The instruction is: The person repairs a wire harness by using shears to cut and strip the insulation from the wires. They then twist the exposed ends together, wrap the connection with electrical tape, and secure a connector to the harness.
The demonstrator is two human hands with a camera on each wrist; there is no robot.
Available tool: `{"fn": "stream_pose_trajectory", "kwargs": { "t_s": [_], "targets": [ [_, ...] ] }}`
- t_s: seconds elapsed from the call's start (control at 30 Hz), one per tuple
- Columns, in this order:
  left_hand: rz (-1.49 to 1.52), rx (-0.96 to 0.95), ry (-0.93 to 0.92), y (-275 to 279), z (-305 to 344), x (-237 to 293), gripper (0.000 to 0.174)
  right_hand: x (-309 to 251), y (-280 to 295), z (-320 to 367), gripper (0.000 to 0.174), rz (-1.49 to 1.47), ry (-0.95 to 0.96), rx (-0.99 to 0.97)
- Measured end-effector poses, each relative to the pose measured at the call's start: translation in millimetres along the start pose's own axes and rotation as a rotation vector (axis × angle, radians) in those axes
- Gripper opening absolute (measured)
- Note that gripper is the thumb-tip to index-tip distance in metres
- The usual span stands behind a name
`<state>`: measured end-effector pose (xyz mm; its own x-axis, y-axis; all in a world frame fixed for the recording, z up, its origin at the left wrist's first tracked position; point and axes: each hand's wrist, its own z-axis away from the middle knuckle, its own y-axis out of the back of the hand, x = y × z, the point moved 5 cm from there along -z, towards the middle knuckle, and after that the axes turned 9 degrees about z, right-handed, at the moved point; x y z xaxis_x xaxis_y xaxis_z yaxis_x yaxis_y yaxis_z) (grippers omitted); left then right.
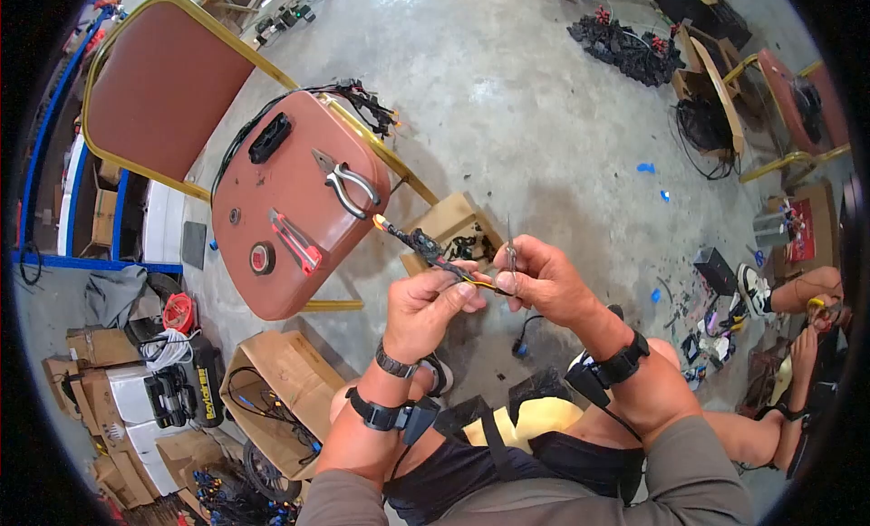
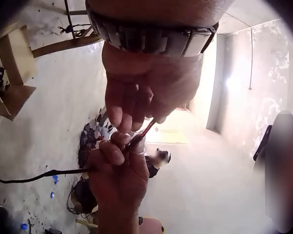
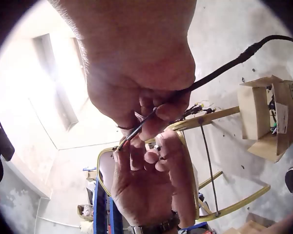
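Note:
In the head view, my left hand (image 1: 421,310) pinches a taped black wire bundle (image 1: 424,245) with an orange-white tip at its far end. My right hand (image 1: 551,279) pinches the bundle's near end, where yellow and red wires show, and a thin metal tool (image 1: 510,254) stands up from its fingers. In the left wrist view, red wire shows between the fingertips of the left hand (image 2: 151,87) and the right hand (image 2: 119,175). A black cable (image 3: 224,66) runs out of the right hand (image 3: 136,73) in the right wrist view, with the left hand (image 3: 144,192) close below.
A chair seat (image 1: 236,186) at the left bears pliers (image 1: 349,186), a red cutter (image 1: 294,242), a tape roll (image 1: 261,258) and a black part (image 1: 269,138). Cardboard boxes (image 1: 285,367) stand around it. Another person's hand (image 1: 803,352) is at the far right.

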<state>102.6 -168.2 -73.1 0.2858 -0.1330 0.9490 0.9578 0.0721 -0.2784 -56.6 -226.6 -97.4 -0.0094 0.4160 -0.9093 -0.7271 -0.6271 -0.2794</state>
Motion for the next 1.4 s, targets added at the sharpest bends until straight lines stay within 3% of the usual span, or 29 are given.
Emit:
{"fn": "stream_pose_trajectory", "kwargs": {
  "t_s": [0.13, 0.3, 0.4, 0.47, 0.57, 0.73, 0.8, 0.87, 1.0, 1.23, 1.3, 1.4],
  "targets": [
    [-0.077, -0.035, -0.06, -0.4, -1.4, 4.5, 0.022, 1.1, -1.0, -1.4, 0.022, 0.014, 0.053, -0.011],
    [-0.364, 0.09, -0.138, 16.8, -4.0, -6.1, 0.014, 2.8, -6.7, -1.2, 0.022, 0.152, 0.082, -0.064],
    [-0.42, 0.16, -0.136, 16.8, -4.8, -4.9, 0.011, 2.6, -8.4, -1.0, 0.022, 0.231, 0.126, 0.025],
    [-0.517, 0.174, -0.145, 8.6, -4.4, 7.9, 0.011, -9.8, -12.1, 2.5, 0.026, 0.531, 0.334, 0.085],
    [-0.609, 0.178, -0.186, 9.8, -6.2, 9.2, 0.011, -14.6, -16.3, 4.6, 0.028, 0.586, 0.323, 0.048],
    [-0.67, 0.164, -0.247, 7.4, -7.8, 12.5, 0.01, -7.9, -21.5, 4.7, 0.026, 0.505, 0.301, 0.024],
    [-0.665, 0.189, -0.417, 2.3, -8.1, 18.9, 0.007, -8.9, -25.6, 4.5, 0.025, 0.482, 0.274, 0.003],
    [-0.677, 0.187, -0.46, 0.1, -9.0, 21.2, 0.006, -0.7, -30.2, 4.1, 0.023, 0.184, 0.115, -0.082],
    [-0.66, 0.196, -0.527, -0.9, -8.5, 24.1, 0.007, 1.0, -30.5, 5.6, 0.023, 0.104, 0.169, -0.102],
    [-0.481, 0.242, -0.386, 8.5, -4.1, 11.9, 0.006, -9.9, -37.9, 15.7, 0.025, 0.067, 0.216, -0.102],
    [-0.122, 0.279, -0.183, 12.7, -3.3, -3.5, 0.007, -8.4, -37.4, 15.4, 0.024, 0.07, 0.218, -0.1],
    [0.145, 0.25, -0.015, 12.7, -10.3, -18.8, 0.01, -1.4, -29.4, 12.7, 0.023, 0.22, 0.241, -0.054]
  ]
}}
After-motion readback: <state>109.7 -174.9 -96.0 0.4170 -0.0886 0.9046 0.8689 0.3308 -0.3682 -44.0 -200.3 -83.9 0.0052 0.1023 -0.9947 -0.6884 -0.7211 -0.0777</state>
